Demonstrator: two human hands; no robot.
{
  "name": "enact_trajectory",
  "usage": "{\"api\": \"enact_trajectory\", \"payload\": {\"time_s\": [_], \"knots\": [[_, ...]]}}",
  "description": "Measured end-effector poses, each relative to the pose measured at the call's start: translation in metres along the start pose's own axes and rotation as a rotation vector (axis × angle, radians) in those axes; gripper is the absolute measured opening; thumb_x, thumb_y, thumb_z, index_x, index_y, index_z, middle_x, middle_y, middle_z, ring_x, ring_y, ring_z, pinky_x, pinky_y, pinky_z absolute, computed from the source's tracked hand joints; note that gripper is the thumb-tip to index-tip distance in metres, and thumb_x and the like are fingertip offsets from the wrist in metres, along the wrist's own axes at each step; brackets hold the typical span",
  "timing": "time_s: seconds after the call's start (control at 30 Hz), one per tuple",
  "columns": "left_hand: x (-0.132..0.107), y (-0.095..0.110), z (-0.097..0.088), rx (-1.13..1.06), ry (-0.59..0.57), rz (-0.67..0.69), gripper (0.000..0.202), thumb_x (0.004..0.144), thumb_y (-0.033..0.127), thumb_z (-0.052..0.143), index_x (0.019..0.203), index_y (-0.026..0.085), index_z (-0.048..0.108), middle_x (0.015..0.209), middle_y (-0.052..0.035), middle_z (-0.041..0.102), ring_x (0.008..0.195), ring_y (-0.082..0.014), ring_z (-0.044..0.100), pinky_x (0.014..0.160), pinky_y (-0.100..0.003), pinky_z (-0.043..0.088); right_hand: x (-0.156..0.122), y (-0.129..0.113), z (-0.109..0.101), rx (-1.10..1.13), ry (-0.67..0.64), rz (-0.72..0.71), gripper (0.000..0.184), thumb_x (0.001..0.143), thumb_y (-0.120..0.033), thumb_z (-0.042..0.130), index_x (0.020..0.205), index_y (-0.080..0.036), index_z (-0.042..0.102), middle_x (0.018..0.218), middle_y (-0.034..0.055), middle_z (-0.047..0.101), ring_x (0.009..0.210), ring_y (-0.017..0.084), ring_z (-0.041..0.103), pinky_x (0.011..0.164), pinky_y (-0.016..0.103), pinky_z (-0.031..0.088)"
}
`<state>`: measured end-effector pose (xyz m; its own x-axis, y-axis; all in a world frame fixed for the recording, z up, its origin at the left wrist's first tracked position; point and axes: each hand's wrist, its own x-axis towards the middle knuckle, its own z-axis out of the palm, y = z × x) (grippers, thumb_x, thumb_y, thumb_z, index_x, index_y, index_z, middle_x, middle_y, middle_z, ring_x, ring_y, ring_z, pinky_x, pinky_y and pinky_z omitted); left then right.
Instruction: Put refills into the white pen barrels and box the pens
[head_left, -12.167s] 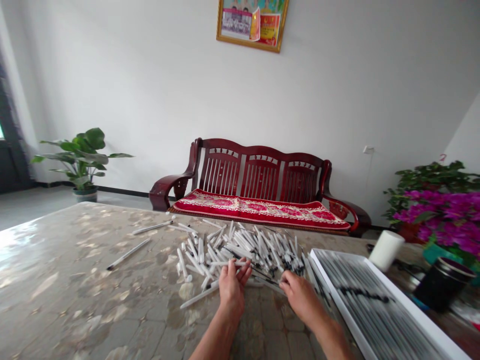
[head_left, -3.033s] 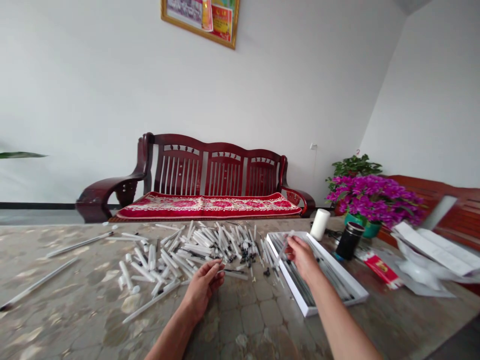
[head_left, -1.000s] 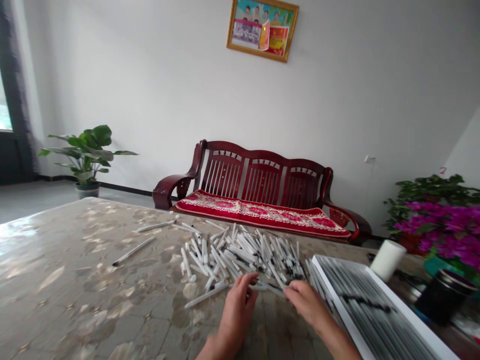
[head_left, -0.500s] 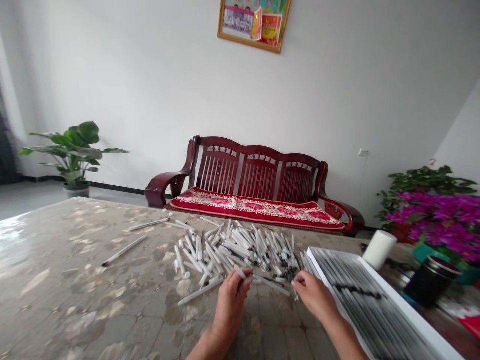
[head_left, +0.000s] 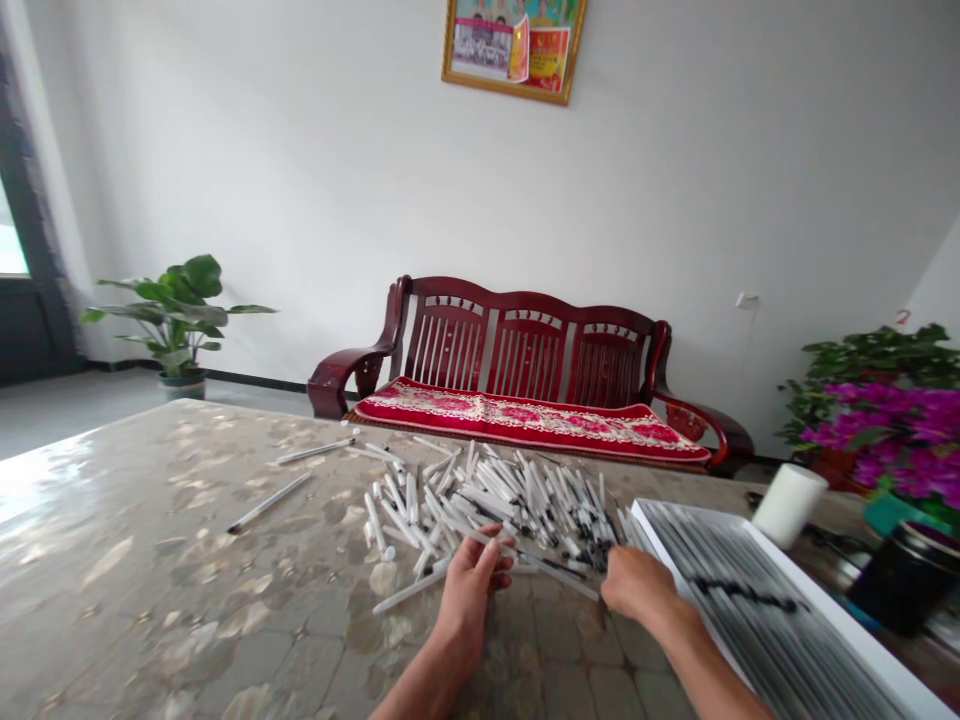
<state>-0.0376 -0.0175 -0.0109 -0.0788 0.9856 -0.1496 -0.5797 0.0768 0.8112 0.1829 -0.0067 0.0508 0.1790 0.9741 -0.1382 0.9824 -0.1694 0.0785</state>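
- White, translucent tubes (head_left: pixel 487 490) lie heaped on the surface (head_left: pixel 187 560), just beyond both hands.
- Half a second ago we saw the slim tube (head_left: pixel 508 542) in the left hand (head_left: pixel 471 590) tipped upward; now it lies nearly level, its free end towards the right.
- The right hand (head_left: pixel 637 585) has rolled over, its back now towards us – its fingers look curled downward beside the heap's dark tips.
- For the work in hand, we judge this leaves one piece held and not joined to anything on the right.
- The left fingers pinch that slim tube; whether the right ones grasp anything, we cannot tell.
- Between the hands we see a loose pen (head_left: pixel 559 573) – its right end just beside the right fingers – with a white tray (head_left: pixel 832 598) farther right.
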Motion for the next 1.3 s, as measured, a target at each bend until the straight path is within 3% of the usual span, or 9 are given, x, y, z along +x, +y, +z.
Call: {"api": "enact_trajectory", "payload": {"time_s": [0.17,0.27,0.37,0.47,0.67,0.83,1.17,1.3], "knots": [[-0.001,0.006,0.002,-0.172,0.062,-0.087,0.024,0.075,0.028,0.078,0.088,0.016,0.063,0.082,-0.0052,0.074,0.065,-0.0124,0.069,0.058,-0.02,0.054,-0.016,0.021,-0.008,0.104,-0.03,0.041,0.02,0.07,-0.01,0.053,0.071,-0.015,0.072,0.063,0.0144,0.072,0.066,0.025,0.072,0.056,0.027,0.039],[-0.002,0.01,0.006,-0.267,0.09,-0.122,0.008,0.084,0.016,0.068,0.087,0.015,0.06,0.078,-0.0057,0.073,0.067,-0.0148,0.072,0.062,-0.023,0.058,-0.034,0.026,-0.003,0.234,0.068,-0.007,0.015,0.072,-0.011,0.052,0.069,-0.018,0.065,0.06,0.0068,0.07,0.055,0.018,0.067,0.052,0.023,0.034],[-0.003,0.012,0.009,-0.306,0.091,-0.151,0.004,0.09,0.012,0.059,0.087,0.015,0.058,0.076,-0.0064,0.072,0.067,-0.0162,0.074,0.062,-0.025,0.06,-0.056,0.012,0.004,0.441,0.031,-0.108,0.012,0.077,-0.015,0.051,0.07,-0.02,0.058,0.057,0.0001,0.066,0.044,0.013,0.061,0.046,0.021,0.03],[-0.005,0.012,0.009,-0.334,0.069,-0.175,0.004,0.091,0.013,0.057,0.088,0.015,0.057,0.076,-0.0067,0.072,0.07,-0.0177,0.075,0.063,-0.027,0.062,-0.075,-0.011,0.007,0.526,0.003,-0.233,0.011,0.077,-0.014,0.052,0.07,-0.021,0.057,0.057,-0.002,0.065,0.045,0.011,0.059,0.046,0.02,0.028],[-0.009,0.011,0.009,-0.347,0.035,-0.208,0.005,0.089,0.014,0.061,0.091,0.016,0.056,0.078,-0.0058,0.072,0.069,-0.0178,0.075,0.062,-0.027,0.062,-0.082,-0.037,0.013,0.455,0.109,-0.383,0.014,0.073,-0.009,0.055,0.064,-0.019,0.061,0.059,-0.0007,0.066,0.056,0.011,0.058,0.052,0.021,0.026],[-0.012,0.011,0.011,-0.357,0.011,-0.2,0.009,0.087,0.015,0.064,0.09,0.016,0.056,0.079,-0.0052,0.072,0.07,-0.0173,0.075,0.063,-0.026,0.062,-0.079,-0.038,0.016,0.441,0.124,-0.387,0.014,0.07,-0.007,0.056,0.063,-0.018,0.063,0.059,-0.0004,0.066,0.057,0.011,0.056,0.052,0.022,0.024],[-0.01,0.016,0.01,-0.406,0.079,-0.199,0.005,0.093,0.012,0.053,0.089,0.015,0.057,0.077,-0.0054,0.071,0.069,-0.016,0.075,0.062,-0.025,0.061,-0.08,-0.031,0.022,0.522,0.107,-0.369,0.012,0.07,-0.01,0.056,0.063,-0.018,0.061,0.057,-0.0019,0.064,0.055,0.01,0.055,0.051,0.02,0.026],[-0.012,0.015,0.009,-0.344,0.023,-0.178,0.004,0.091,0.016,0.059,0.087,0.016,0.057,0.078,-0.0041,0.071,0.069,-0.0153,0.074,0.062,-0.024,0.061,-0.081,-0.031,0.025,0.539,0.097,-0.365,0.012,0.07,-0.01,0.056,0.062,-0.018,0.06,0.056,-0.0022,0.063,0.055,0.01,0.055,0.05,0.02,0.026]]}}
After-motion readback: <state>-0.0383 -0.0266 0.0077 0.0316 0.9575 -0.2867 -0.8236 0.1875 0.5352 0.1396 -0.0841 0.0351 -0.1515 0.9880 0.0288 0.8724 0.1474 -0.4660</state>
